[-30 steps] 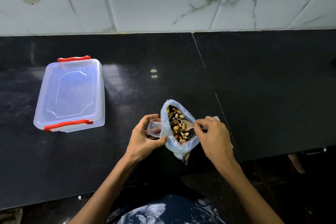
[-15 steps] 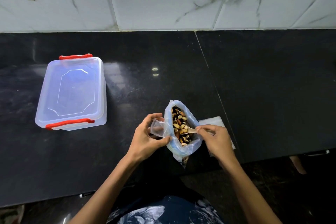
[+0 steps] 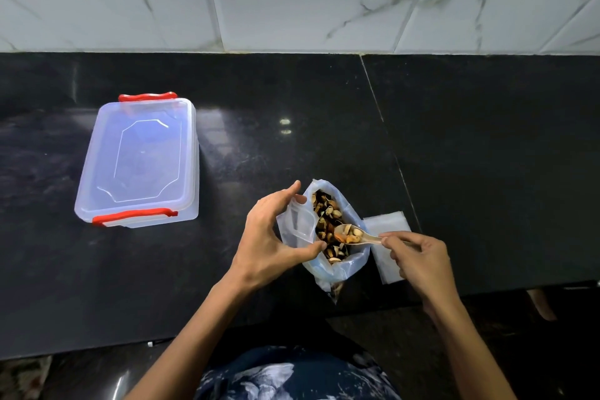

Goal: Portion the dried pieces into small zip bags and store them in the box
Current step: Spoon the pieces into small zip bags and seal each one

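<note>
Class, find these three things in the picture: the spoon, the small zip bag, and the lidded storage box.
spoon (image 3: 352, 236): head view, on its loaded bowl.
small zip bag (image 3: 300, 221): head view, on its clear front face beside the left hand.
storage box (image 3: 143, 159): head view, on the middle of its closed lid.

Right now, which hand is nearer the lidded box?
Left. The left hand is just right of the box; the right hand is beyond the big bag.

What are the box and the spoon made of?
The box looks like clear, shiny plastic: you can see through its lid, and its clips are red. The spoon looks pale and slightly see-through, so probably plastic, though it could be light wood.
</note>
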{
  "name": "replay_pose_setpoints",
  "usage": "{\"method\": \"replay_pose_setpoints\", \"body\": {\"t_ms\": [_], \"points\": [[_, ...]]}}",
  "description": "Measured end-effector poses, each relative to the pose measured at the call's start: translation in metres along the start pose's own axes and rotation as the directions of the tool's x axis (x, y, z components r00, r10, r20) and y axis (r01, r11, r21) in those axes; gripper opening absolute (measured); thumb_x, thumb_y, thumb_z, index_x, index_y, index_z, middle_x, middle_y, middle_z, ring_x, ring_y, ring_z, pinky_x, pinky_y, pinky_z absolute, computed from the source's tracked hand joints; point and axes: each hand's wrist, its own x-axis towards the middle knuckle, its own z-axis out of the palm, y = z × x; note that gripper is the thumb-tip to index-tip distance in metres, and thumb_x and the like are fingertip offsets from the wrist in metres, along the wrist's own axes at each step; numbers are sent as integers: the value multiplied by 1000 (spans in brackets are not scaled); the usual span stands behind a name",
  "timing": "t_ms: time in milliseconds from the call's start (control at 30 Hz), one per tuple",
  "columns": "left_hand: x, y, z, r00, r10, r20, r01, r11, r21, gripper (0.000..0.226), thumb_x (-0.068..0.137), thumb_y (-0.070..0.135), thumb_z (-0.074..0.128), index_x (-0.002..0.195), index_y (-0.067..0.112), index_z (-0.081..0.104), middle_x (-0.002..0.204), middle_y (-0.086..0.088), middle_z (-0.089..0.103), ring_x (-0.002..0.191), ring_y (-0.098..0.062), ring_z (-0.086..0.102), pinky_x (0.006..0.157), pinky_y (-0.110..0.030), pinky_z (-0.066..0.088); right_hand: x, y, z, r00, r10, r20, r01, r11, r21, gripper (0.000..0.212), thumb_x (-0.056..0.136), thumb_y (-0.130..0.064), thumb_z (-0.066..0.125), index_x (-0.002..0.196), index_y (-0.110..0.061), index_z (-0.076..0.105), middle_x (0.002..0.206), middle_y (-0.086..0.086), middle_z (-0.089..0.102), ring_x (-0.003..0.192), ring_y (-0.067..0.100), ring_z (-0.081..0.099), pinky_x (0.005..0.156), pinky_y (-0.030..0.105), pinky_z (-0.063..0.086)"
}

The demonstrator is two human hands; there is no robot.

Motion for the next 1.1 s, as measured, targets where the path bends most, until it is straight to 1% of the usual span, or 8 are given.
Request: {"method": "replay_pose_setpoints", "body": {"t_ms": [267,400,533,600,667,767,900,1100], "points": [[4,-10,3,999,-19,27,19,1000,-9,87,60,36,85,136,34,43,112,19,60,108,-17,60,98,-49,46,-7,-15,-6,999,38,-17,-37,998,58,8,82,-11,67,80,-16,74,58,4,56,52,10,42,48,23,35],[7,-6,6,1000,-19,25,20,1000,-13,85,61,34,84,135,34,43,111,22,59,107,-7,59,102,-60,39,-29,-43,-11,994,-108,1,107,990,91,17,82,-12,67,72,-23,75,55,0,57,50,7,45,49,22,36],[9,-2,7,999,-2,55,3,1000,-20,85,62,39,81,137,22,46,111,28,57,104,2,56,101,-62,38,-46,-69,-4,960,-278,40,275,959,62,16,82,-10,66,77,-23,74,56,-16,65,56,-8,59,48,7,41],[11,0,6,998,14,56,-12,999,-32,84,62,36,81,137,15,48,107,25,59,103,2,56,102,-57,40,-50,-74,4,924,-378,58,379,926,-4,17,82,-9,67,80,-24,73,67,-13,69,66,-8,62,54,5,44],[12,1,7,997,40,60,-39,999,-28,82,62,32,79,136,13,48,105,15,61,99,-4,59,98,-37,46,-55,-73,15,874,-477,93,486,861,-147,15,83,-12,67,87,-24,73,74,-10,66,73,-4,62,60,10,48],[13,4,9,996,63,56,-60,997,-45,81,62,27,77,136,14,47,101,7,61,93,-7,60,87,-19,46,-64,-67,32,699,-699,155,686,593,-421,19,84,-9,68,100,-17,73,73,-15,53,61,1,53,60,16,48],[13,5,10,997,82,0,-82,994,-78,80,61,27,77,135,17,46,99,6,61,93,-12,61,87,-22,48,-68,-56,37,536,-813,229,784,378,-492,27,82,-9,61,108,-8,69,75,-5,54,61,8,53,46,24,49],[11,4,13,989,128,-69,-134,986,-98,80,64,23,79,137,18,45,102,9,62,94,-16,62,86,-29,51,-65,-49,38,524,-828,201,793,388,-469,28,82,-11,61,110,-8,69,78,-4,58,67,4,52,55,17,50]]}}
